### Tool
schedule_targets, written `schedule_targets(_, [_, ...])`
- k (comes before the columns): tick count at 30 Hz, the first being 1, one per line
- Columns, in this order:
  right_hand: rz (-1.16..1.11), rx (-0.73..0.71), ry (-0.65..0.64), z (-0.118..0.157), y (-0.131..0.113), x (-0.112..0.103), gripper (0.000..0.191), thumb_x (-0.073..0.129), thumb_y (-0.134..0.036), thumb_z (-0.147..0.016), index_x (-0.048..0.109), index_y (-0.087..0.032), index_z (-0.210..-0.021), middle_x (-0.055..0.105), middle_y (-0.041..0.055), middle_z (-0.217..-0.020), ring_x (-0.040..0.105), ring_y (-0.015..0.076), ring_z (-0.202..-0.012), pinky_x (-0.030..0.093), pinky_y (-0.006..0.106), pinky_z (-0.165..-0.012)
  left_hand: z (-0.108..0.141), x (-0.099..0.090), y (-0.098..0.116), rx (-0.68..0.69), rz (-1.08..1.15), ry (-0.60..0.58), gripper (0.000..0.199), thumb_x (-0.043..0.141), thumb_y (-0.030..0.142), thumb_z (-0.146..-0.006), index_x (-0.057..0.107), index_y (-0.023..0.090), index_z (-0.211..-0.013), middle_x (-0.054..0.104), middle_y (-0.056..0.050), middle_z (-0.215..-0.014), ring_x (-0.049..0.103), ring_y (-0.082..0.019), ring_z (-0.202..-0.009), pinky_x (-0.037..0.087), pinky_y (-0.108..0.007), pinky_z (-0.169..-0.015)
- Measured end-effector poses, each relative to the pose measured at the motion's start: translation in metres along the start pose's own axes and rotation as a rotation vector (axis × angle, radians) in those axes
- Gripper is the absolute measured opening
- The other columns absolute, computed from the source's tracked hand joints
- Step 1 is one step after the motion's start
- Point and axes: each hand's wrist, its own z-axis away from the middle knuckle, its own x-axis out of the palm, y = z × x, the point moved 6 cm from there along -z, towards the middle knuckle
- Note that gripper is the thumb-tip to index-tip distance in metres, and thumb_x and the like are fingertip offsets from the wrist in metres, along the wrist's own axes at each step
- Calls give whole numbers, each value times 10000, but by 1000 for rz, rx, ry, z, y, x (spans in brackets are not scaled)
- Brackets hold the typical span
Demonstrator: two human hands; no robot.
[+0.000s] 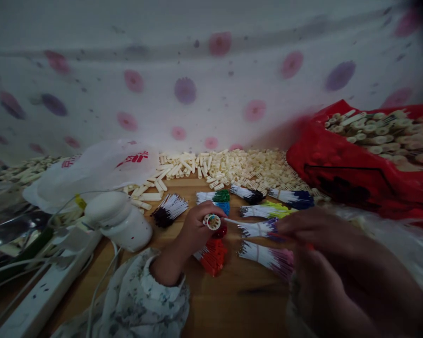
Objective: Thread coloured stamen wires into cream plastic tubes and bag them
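My left hand (197, 227) is closed around a cream plastic tube (212, 222), whose round, holed end faces the camera. From the right, my right hand (320, 244) reaches in, blurred, with its fingers pinched on a thin white stick (238, 222) that points at the tube. Around the hands lie bundles of white sticks with coloured ends: a red bundle (211, 256) below my left hand, a pink-purple bundle (268, 257) and a violet bundle (257, 228) by my right hand, and a yellow bundle (266, 210) above it.
Loose cream tubes (225, 166) are heaped at the back, near a red bag (338, 164) full of tubes. On the left are a white jar (127, 225), a white plastic bag (102, 169), cables and a white power strip (52, 286). Clear plastic lies at right.
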Motion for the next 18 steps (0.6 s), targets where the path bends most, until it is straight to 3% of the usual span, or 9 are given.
schedule_targets(5, [65, -53, 22, -6, -15, 12, 152, 561, -152, -829, 638, -256, -910, 702, 41, -771, 667, 178, -742, 538, 321, -640, 0, 2, 0, 54, -13, -7, 273, 583, 414, -861, 648, 185, -727, 623, -28, -725, 546, -167, -702, 419, -277, -689])
schedule_targets(10, [116, -169, -67, -14, -23, 24, 214, 606, -56, -746, 626, -207, -895, 713, 44, -770, 673, 140, -714, 548, 232, -642, -1, 5, 2, 96, 46, -39, 227, 605, 367, -859, 647, 180, -739, 601, -26, -727, 534, -170, -721, 406, -285, -697])
schedule_targets(18, [163, -139, -96, -3, -13, 43, 289, 597, -51, -767, 592, -247, -978, 716, 31, -846, 677, 178, -800, 553, 317, -745, 1, 5, 9, 148, 55, -33, 206, 609, 371, -859, 647, 186, -777, 578, -26, -758, 522, -173, -739, 402, -292, -691])
